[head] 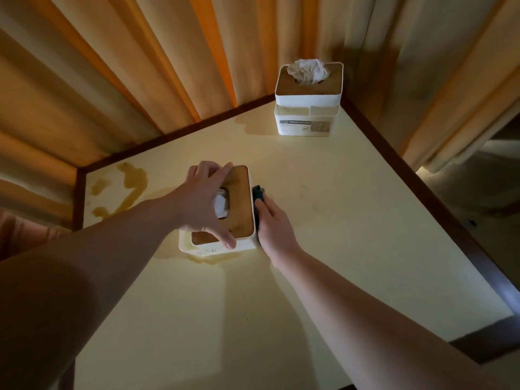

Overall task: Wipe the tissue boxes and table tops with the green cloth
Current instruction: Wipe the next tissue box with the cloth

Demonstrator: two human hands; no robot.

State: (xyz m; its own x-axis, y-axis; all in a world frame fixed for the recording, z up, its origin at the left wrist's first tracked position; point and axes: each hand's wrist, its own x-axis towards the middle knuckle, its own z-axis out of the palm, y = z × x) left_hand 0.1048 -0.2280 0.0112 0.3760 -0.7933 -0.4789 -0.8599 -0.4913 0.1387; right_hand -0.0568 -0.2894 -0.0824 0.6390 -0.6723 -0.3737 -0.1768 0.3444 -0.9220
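1. Green cloth [258,193]: bunched under the right hand [274,226], pressed vs the right side wall of the near tissue box [239,204]; only a dark bit shows past the fingertips.
2. Right arm comes in from lower right, forearm stretched fwd, palm facing the box side, fingers curled on the cloth.
3. Left hand [204,204] sits on top of the near box, arm reaching from lower left. Fingers spread & bent over the wooden lid, thumb at the near rim, index at the far edge, gripping the box from above.
4. Tissue boxes: 2. Near one at table centre, white w/ wood lid; far tissue box [308,108] in the back corner, same type, crumpled tissue [308,70] sticking up, well apart from the first.
5. Table [351,220]: 1, pale yellow top w/ dark brown edge.
6. Brownish spill marks: a stain [126,190] at the left rear, and a wet patch [205,258] at the near box's front base.
7. Curtains [140,66] hang behind the table.
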